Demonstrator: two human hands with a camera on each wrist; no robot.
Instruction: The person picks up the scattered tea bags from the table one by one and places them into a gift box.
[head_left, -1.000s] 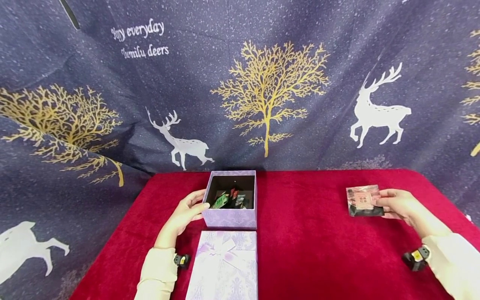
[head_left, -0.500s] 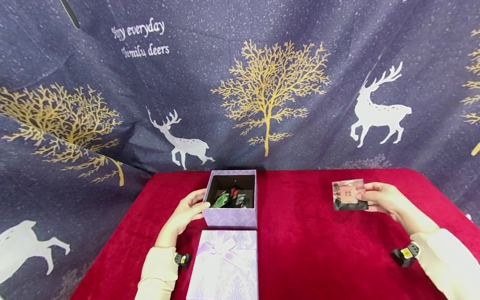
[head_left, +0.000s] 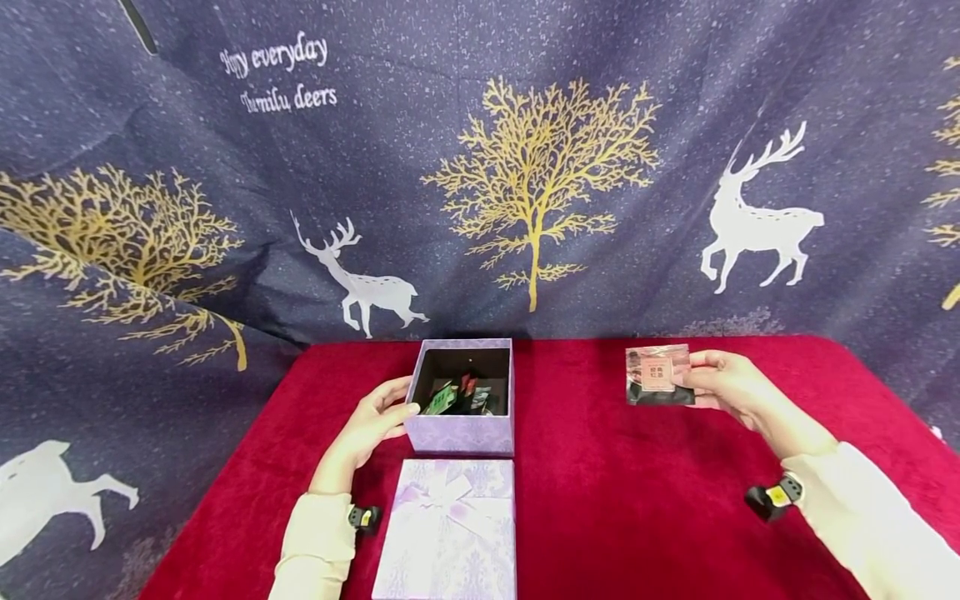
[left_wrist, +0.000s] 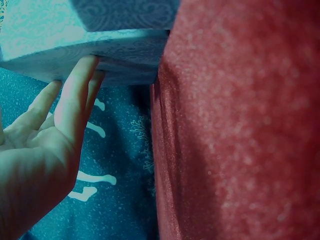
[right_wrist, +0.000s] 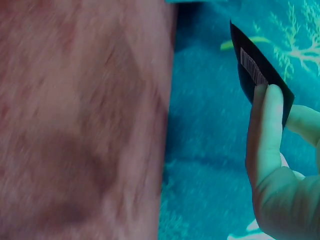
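Note:
My right hand [head_left: 723, 385] pinches a flat tea sachet [head_left: 651, 375] by its right edge, above the right half of the table. The sachet has a pink label and a dark lower part; its black back with a barcode [right_wrist: 251, 65] shows in the right wrist view. My left hand [head_left: 375, 421] rests against the left side of a purple patterned box [head_left: 461, 436], the thumb near its front corner. In the left wrist view, nearly straight fingers [left_wrist: 75, 95] touch the box wall. Inside the uncovered box lie several sachets, one of them green [head_left: 441, 400].
A lilac lid [head_left: 480, 550] with a ribbon bow [head_left: 442, 496] lies just in front of the box. Red cloth [head_left: 600, 500] covers the table. Behind it hangs a dark blue curtain [head_left: 375, 167] with trees and deer.
My right hand has carried the sachet leftward and slightly away from me, closer to the box. The left hand, box and lid have stayed in place.

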